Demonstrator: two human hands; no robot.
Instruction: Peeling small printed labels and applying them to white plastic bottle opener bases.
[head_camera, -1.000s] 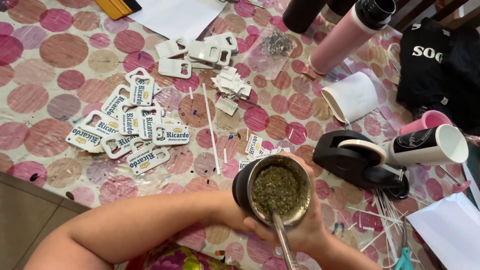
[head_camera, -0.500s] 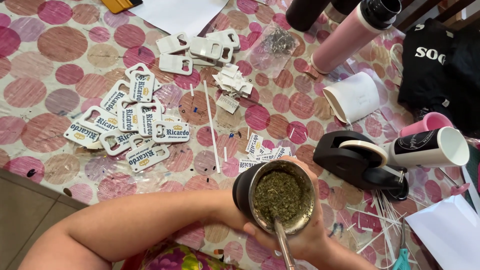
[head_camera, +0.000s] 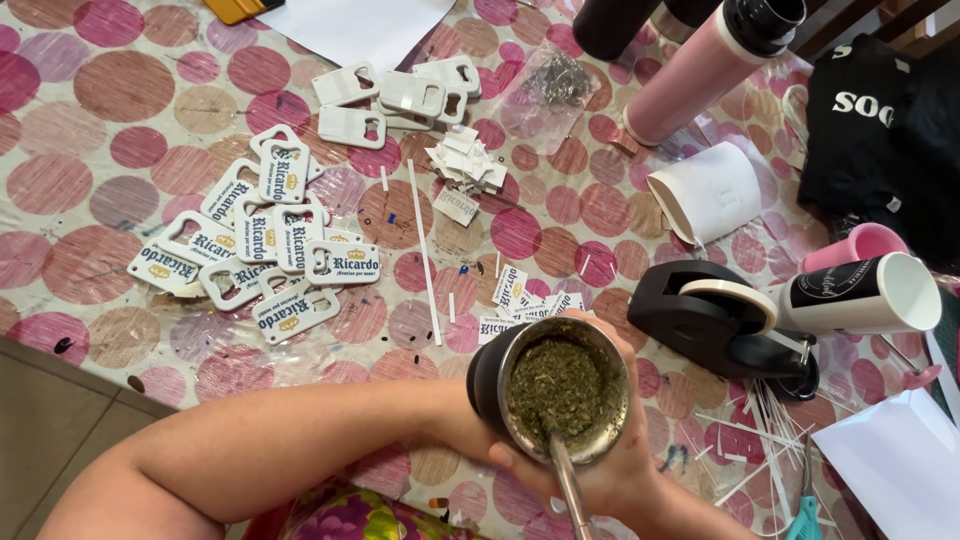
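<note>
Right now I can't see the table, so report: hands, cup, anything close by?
Left hand and right hand both wrapped round the cup. Cup upright, full of green herb, metal straw in it. Tape dispenser just beside, apart.

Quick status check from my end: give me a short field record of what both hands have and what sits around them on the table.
held item: round metal-rimmed black cup filled with green chopped herb, metal straw standing in it
left hand: left hand wrapped around the cup's dark side
right hand: right hand cupping it from below
surface: pink-dotted tablecloth
left of cup: pile of white printed bottle-opener tags
right of cup: black tape dispenser, white cup lying on its side
far side: pink bottle with black cap
</note>
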